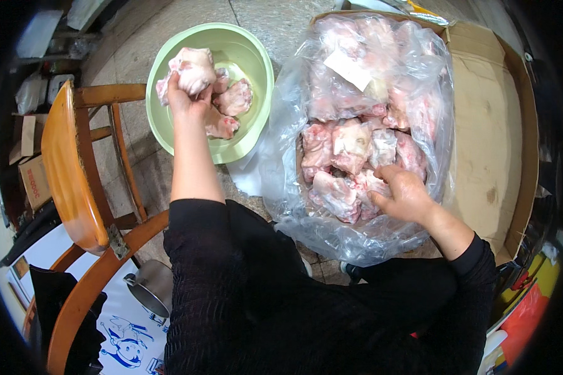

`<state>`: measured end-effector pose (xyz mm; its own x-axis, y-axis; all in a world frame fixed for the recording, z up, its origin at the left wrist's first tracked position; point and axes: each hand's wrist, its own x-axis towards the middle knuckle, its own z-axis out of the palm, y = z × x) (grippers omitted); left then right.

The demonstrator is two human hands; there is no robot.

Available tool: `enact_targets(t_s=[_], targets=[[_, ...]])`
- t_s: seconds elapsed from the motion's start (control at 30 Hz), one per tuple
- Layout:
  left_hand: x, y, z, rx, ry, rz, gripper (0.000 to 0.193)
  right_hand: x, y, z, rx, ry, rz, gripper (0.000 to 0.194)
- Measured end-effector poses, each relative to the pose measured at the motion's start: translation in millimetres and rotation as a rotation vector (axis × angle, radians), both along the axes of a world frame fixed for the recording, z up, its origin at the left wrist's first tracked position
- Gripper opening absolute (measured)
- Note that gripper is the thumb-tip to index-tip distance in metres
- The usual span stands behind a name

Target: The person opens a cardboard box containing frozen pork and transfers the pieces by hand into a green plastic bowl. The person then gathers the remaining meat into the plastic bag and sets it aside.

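Note:
My left hand (pixel 187 101) grips a pale, skin-on chunk of raw meat (pixel 194 70) over a light green plastic basin (pixel 258 122). Several more raw pieces (pixel 235 97) lie in the basin. To the right, a cardboard box lined with a clear plastic bag (pixel 286 140) is filled with raw meat chunks (pixel 352 140), some under the film. A white paper slip (pixel 347 69) rests on the film. My right hand (pixel 401 192), fingers spread, touches a meat piece at the near end of the box; no piece is lifted in it.
A wooden chair (pixel 68 173) stands at the left, close to the basin. Below it is a metal pot or mug (pixel 151 288) on a white printed surface (pixel 122 342). An open cardboard tray or box lid (pixel 483 140) adjoins the meat box on the right. My shoes show on the tiled floor.

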<state>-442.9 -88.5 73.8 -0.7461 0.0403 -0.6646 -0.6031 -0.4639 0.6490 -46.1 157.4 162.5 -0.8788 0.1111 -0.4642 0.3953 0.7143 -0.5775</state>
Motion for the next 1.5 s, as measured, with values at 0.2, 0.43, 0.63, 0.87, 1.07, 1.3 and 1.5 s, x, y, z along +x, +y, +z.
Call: enact_targets(t_s=[0.2,0.43,0.63,0.87,1.07,1.3,1.5], targets=[[-6.5,36.6,-33.2,0.016,-0.079,-0.065,0.041,9.7,-2.4,-7.8,0.037,0.024,0.062,0.037],[-8.4,37.7,-66.0,-0.380,-0.010,-0.285,0.020,9.5,-8.2,-12.6,0.139,-0.289,0.154,0.039],[9.3,20.4,-74.5,-0.409,-0.166,-0.511,0.018,7.7,-14.8,-20.3,0.171,-0.428,0.288,0.054],[27.1,25.1,-32.8,-0.795,-0.164,-0.585,0.035,10.2,-18.5,-31.8,0.277,-0.491,0.275,0.079],[110.6,52.2,65.9,-0.957,0.552,-0.972,0.021,18.9,-34.3,-38.0,0.409,-0.389,0.290,0.089],[254.6,45.4,89.1,-0.714,1.233,-1.694,0.045,6.7,-23.4,-32.3,0.248,-0.584,0.125,0.077],[262.0,45.0,67.3,-0.838,1.264,-1.910,0.056,24.1,-15.5,-32.9,0.179,-0.328,0.060,0.066]])
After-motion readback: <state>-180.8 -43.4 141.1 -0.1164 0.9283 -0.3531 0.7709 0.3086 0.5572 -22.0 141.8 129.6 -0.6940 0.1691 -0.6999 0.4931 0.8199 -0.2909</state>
